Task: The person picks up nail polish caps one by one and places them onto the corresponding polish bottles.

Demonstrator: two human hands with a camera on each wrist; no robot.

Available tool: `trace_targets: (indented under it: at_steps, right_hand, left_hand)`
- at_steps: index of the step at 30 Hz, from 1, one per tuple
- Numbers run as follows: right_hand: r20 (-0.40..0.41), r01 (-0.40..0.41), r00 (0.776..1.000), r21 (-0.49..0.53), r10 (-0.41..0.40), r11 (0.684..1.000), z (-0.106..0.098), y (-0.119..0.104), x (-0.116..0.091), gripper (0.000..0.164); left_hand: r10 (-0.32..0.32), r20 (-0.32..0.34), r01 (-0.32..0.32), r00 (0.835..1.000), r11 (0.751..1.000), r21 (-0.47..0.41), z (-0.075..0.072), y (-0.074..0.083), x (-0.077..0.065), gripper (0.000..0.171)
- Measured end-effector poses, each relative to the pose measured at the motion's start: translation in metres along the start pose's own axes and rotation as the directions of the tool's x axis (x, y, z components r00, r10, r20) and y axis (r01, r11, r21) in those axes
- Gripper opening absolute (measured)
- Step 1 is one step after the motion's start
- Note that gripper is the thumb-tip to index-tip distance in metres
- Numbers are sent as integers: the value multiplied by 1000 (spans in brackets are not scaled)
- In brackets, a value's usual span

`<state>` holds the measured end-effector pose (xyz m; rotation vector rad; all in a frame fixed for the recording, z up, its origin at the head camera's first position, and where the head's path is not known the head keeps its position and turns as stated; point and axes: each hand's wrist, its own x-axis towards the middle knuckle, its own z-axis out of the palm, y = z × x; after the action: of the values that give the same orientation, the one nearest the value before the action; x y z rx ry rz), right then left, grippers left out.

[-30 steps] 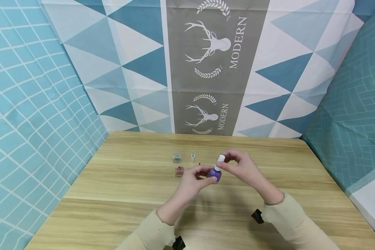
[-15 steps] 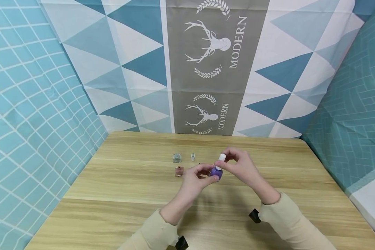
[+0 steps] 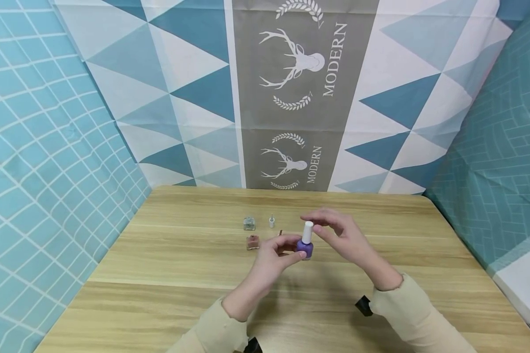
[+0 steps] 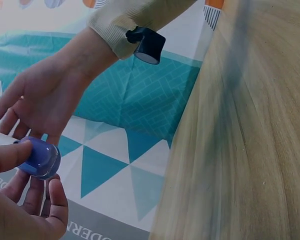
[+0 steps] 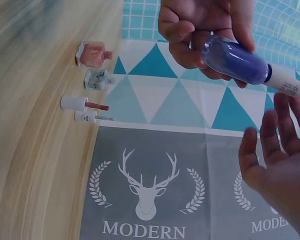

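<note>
My left hand (image 3: 269,257) holds a purple nail polish bottle (image 3: 305,249) between thumb and fingers, above the table. Its white cap (image 3: 307,232) is on the bottle's neck and points up. Beside that cap is my right hand (image 3: 344,238), fingers loosely spread and not wrapped around it. In the right wrist view a fingertip of the right hand lies at the cap (image 5: 286,81), perhaps touching it. The left wrist view shows the purple bottle (image 4: 40,157) under the left thumb, with the right hand (image 4: 50,92) beyond.
On the wooden table (image 3: 168,260) stand two uncapped bottles, one clear with glitter (image 3: 249,224) and one pink (image 3: 252,242). Near them stand two white brush caps, one with a pale brush (image 3: 271,221) and one with a reddish brush (image 5: 74,103). Patterned cloth hangs behind.
My right hand has released the white cap and its fingers have spread. The purple bottle stands more upright, still in my left hand, after shifting slightly right and back.
</note>
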<state>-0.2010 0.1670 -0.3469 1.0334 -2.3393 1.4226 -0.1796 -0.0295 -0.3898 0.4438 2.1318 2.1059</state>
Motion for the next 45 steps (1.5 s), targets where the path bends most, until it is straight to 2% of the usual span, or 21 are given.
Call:
trace_targets:
  at_steps: [2,5,14,29,37,45]
  right_hand:
    - [40,47,998,14,-47,999,-1,-1,0,28]
    - [80,59,995,41,-62,997,-2,-3,-1,30]
    - [85,60,994,41,-63,997,0,-1,-2,28]
    - [21,-39,999,-3,39,999,-3,-3,2,20]
    - [-10,-47,999,3,47,999,-1,-4,3,16]
    - [-35,-20,999,46,21,999,0,-5,4,10]
  left_hand:
    - [-6,7,6,1000,1000,4,0,0,-1,31]
    - [-16,16,16,1000,1000,14,0,0,-2,30]
    - [-48,31,47,998,999,20,0,-1,-5,28]
    - [-36,31,35,999,999,27,0,1,-3,28]
    - [-33,27,32,999,999,37,0,3,-3,28]
    - [-26,24,25,999,999,40,2,4,-3,27]
